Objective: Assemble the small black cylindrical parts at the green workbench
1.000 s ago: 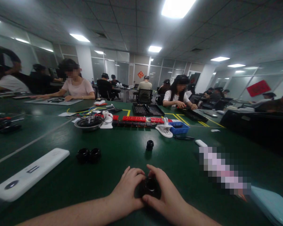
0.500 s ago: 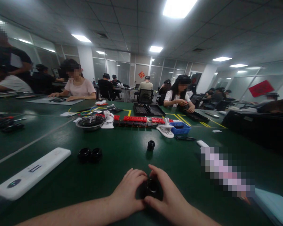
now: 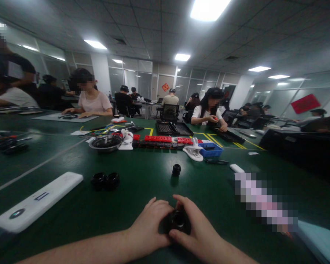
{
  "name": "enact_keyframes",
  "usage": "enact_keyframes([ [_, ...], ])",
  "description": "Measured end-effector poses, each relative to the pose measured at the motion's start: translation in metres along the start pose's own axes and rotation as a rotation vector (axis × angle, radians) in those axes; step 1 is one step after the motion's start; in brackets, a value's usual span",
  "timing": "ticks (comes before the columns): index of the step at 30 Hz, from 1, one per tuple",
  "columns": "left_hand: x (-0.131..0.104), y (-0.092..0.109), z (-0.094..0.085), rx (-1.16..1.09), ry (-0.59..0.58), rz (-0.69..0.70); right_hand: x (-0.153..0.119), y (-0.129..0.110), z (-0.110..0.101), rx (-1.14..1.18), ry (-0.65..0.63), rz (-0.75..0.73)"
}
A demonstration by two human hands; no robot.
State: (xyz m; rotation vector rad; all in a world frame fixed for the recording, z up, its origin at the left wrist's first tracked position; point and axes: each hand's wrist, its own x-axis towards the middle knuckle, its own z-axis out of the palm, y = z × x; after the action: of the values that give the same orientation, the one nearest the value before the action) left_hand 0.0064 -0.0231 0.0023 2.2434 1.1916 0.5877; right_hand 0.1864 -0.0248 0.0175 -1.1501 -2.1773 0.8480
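So your biggest thing here is the green table (image 3: 137,168), filling the lower frame, with the long white device (image 3: 40,201) lying at lower left. Your two hands come next — left hand (image 3: 151,224) and right hand (image 3: 198,225) meet at bottom centre, both curled in around the ringed black fitting (image 3: 178,221). Right thumb's across its near side; the left fingertips look to be on it too, though the shadow hides some contact. The opening faces up toward you. I'd call this a two-handed handling step, and any next move calls for a steady grip on both sides. Left of centre sits a black pair (image 3: 105,180), side by side — and the smallest, a lone black piece (image 3: 176,169), stands just above your hands mid-frame.
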Motion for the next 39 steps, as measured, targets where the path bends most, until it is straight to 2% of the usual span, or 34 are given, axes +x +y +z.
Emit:
enact_keyframes([
  [10,0.000,0.005,-0.003,0.008,-0.022,-0.018,-0.004,-0.003,-0.001,0.012,-0.017,-0.134],
  [17,-0.001,0.008,-0.006,-0.004,-0.020,-0.019,0.001,0.003,0.002,-0.001,0.032,-0.016],
  [22,-0.001,0.007,-0.005,-0.013,-0.016,-0.001,-0.003,-0.001,0.000,0.012,0.004,-0.121],
  [25,0.001,0.003,-0.003,0.001,-0.027,-0.005,-0.003,-0.004,-0.001,0.015,-0.035,-0.132],
  [28,0.001,0.001,-0.002,0.016,-0.039,-0.001,-0.001,-0.004,0.000,0.007,-0.051,-0.069],
  [33,0.000,0.002,-0.003,0.023,-0.029,0.016,0.002,-0.004,0.001,-0.005,0.013,0.021],
  [39,0.000,0.004,-0.005,0.007,-0.031,0.011,-0.003,-0.007,0.001,0.007,0.019,-0.088],
])
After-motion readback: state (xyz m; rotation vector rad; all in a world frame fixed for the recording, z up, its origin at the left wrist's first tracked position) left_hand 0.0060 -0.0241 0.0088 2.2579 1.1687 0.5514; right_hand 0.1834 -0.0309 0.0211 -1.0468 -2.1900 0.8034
